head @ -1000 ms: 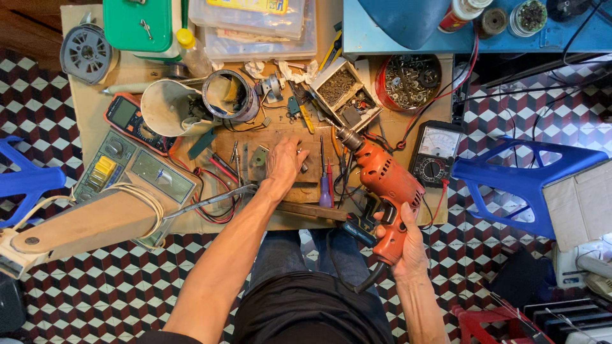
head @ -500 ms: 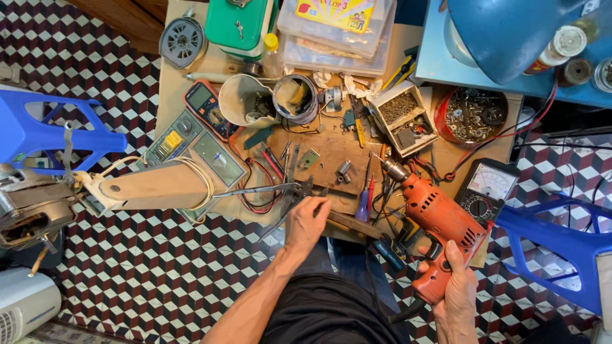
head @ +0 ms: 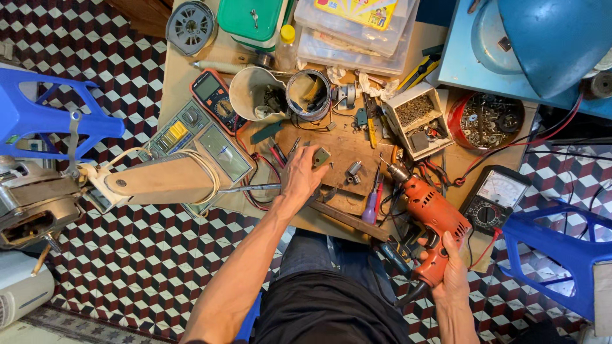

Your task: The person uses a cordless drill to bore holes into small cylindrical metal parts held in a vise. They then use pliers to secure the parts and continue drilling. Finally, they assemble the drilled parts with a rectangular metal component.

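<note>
The left hand [head: 299,175] has come off the middle of the wooden board [head: 344,159] and now sits at the board's left edge, fingers curled round a small olive metal piece [head: 321,157] that it pinches at the fingertips. A second ago the palm lay flat on the board with fingers spread; now they are bent and closed on that piece, which rides just above the board's upper left part. So the hand looks to have gone from steadying the work to picking up or repositioning 1 part.

The right hand [head: 449,271] has barely altered. It stays wrapped tight round the grip of the orange drill [head: 433,220], which lies off the board's right edge with its chuck pointing back toward the board. I cannot tell whether a finger rests on the trigger.

Left of the board lies a beige casing [head: 159,180] with a thin metal rod [head: 248,188] reaching toward the hand. Above the board stand 2 cups [head: 280,94] of odds and ends. Right of the board, past the drill, sits an analogue meter [head: 496,197], and a purple screwdriver [head: 371,205] lies at the board's lower right corner.
</note>
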